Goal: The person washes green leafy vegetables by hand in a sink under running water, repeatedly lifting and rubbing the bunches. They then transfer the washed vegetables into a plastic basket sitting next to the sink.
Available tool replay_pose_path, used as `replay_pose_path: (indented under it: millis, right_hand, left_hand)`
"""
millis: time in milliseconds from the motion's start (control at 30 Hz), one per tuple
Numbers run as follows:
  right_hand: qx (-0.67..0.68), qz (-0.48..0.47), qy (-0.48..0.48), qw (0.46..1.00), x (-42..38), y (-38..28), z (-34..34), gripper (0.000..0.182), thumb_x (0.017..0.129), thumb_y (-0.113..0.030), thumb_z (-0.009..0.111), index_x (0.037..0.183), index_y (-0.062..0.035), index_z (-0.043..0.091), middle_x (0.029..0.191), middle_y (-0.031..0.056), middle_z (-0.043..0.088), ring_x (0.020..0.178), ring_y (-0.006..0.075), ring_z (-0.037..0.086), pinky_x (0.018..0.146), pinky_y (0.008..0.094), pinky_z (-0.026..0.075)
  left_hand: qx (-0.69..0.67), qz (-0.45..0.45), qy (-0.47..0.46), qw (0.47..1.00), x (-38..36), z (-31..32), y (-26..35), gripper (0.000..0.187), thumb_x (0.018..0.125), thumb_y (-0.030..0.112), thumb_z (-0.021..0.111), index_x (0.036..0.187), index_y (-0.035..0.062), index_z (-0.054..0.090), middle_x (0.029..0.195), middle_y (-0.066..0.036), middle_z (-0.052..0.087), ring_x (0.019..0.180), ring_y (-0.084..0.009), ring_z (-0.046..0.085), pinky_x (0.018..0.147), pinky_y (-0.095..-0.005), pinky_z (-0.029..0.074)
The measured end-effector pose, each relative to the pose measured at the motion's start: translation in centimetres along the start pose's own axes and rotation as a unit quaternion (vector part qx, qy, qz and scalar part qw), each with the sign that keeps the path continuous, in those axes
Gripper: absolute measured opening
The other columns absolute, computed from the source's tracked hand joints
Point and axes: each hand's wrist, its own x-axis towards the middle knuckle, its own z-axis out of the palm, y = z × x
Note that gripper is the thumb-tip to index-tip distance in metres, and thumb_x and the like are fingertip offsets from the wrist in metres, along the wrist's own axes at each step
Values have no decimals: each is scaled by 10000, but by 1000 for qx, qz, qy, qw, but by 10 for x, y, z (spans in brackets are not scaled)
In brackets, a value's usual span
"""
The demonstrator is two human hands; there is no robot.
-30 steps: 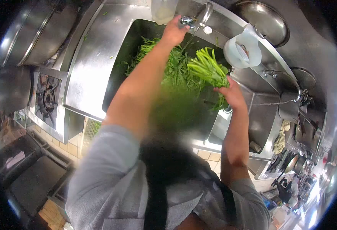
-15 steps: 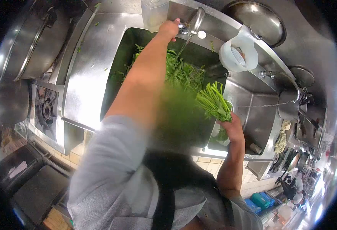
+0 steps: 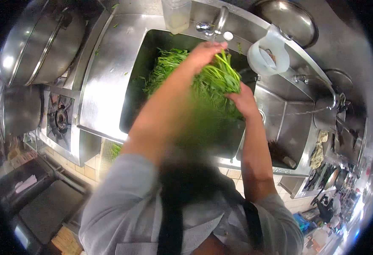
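Observation:
A bunch of leafy greens with long pale-green stems (image 3: pixel 225 72) is in my right hand (image 3: pixel 244 102), which is closed around its lower right side. The stems point up and away from me over the left sink basin (image 3: pixel 131 100). At the stem ends is my left hand (image 3: pixel 205 54), fingers stretched out, palm side mostly hidden; it looks to be touching the stems. More loose greens (image 3: pixel 171 61) lie heaped in the basin beneath both hands. A dark green blur below my forearms hides part of the basin.
Behind the basin stand a faucet (image 3: pixel 221 20) and a cloudy plastic container (image 3: pixel 177 17). A white plastic pitcher (image 3: pixel 268 55) sits on the divider side. Water runs from a second faucet (image 3: pixel 331 95) over the right sink basin (image 3: pixel 294 136). A gas burner (image 3: pixel 61 117) is at left.
My left hand has left the faucet handle and come to the stems. My right hand has moved up and inward with the greens. The stream under the nearer faucet no longer shows.

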Motion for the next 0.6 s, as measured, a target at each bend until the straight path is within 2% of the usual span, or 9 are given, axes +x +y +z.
replay_pose_path:
  millis: [100, 200, 233, 333, 367, 433, 500, 567, 600]
  right_hand:
    - [-146, -45, 57, 987, 33, 25, 12, 475, 710, -94, 705, 1161, 6, 597, 1003, 147, 680, 919, 235, 625, 846, 340, 466]
    - [-91, -19, 53, 994, 41, -3, 8, 469, 713, -105, 704, 1157, 3, 598, 990, 172, 679, 908, 261, 638, 826, 356, 477]
    - [-65, 7, 56, 996, 45, -10, 9, 467, 718, -106, 700, 1161, -4, 598, 978, 170, 683, 881, 263, 645, 806, 354, 484]
    - [-57, -14, 78, 995, 50, -19, 22, 457, 728, -111, 694, 1164, -13, 598, 948, 163, 688, 828, 256, 656, 765, 347, 499]
    - [-76, -64, 88, 991, 52, -21, 26, 450, 734, -114, 691, 1163, -15, 598, 929, 159, 689, 803, 247, 661, 744, 342, 506]
    - [-77, -20, 26, 997, 44, -33, 33, 442, 743, -117, 685, 1165, -20, 594, 920, 161, 688, 815, 239, 662, 763, 345, 511]
    - [-117, -101, 30, 988, 52, 11, 59, 417, 778, -118, 659, 1181, -35, 590, 1018, 174, 669, 910, 193, 642, 829, 338, 490]
    - [-35, -20, -31, 999, 31, -6, 49, 534, 769, -181, 710, 1239, -4, 529, 1205, 247, 580, 1118, 381, 568, 959, 439, 451]
    - [-36, -20, -29, 999, 23, -14, 41, 534, 769, -181, 710, 1239, -4, 529, 1205, 247, 580, 1118, 381, 568, 959, 439, 451]
  left_hand:
    - [56, 98, 126, 986, -2, -30, 9, 304, 860, 314, 700, 922, 16, 690, 869, -47, 701, 750, -135, 609, 707, -290, 484]
    - [-67, 180, 208, 959, 8, -77, -30, 239, 893, 214, 661, 1021, 11, 663, 935, -78, 699, 857, -149, 627, 803, -295, 483]
    - [-26, 143, 285, 947, -6, -76, -30, 262, 898, 227, 667, 1033, 3, 652, 995, -76, 688, 921, -146, 617, 870, -299, 464]
    - [-93, -64, 153, 982, -59, -46, -40, 893, 903, 642, 474, 1506, 46, 193, 1541, -176, 248, 1421, -317, 243, 1146, -462, 188]
    - [-111, -133, 133, 976, -54, -51, -71, 950, 865, 628, 563, 1502, 26, 195, 1539, -188, 250, 1412, -300, 239, 1106, -479, 251]
    - [-222, -106, 58, 968, -59, -27, -80, 889, 868, 607, 574, 1472, 30, 271, 1488, -185, 344, 1362, -311, 330, 1098, -501, 274]
    - [-291, -92, 30, 952, -44, -20, -72, 805, 864, 542, 621, 1423, 32, 347, 1420, -175, 422, 1295, -314, 407, 1068, -499, 322]
    - [-360, -76, 9, 930, -31, -10, -56, 721, 860, 477, 668, 1374, 35, 423, 1353, -166, 500, 1228, -318, 485, 1039, -496, 370]
    - [-331, -78, 27, 940, -27, -3, -44, 619, 842, 389, 707, 1304, 42, 484, 1256, -148, 556, 1139, -312, 539, 992, -494, 414]
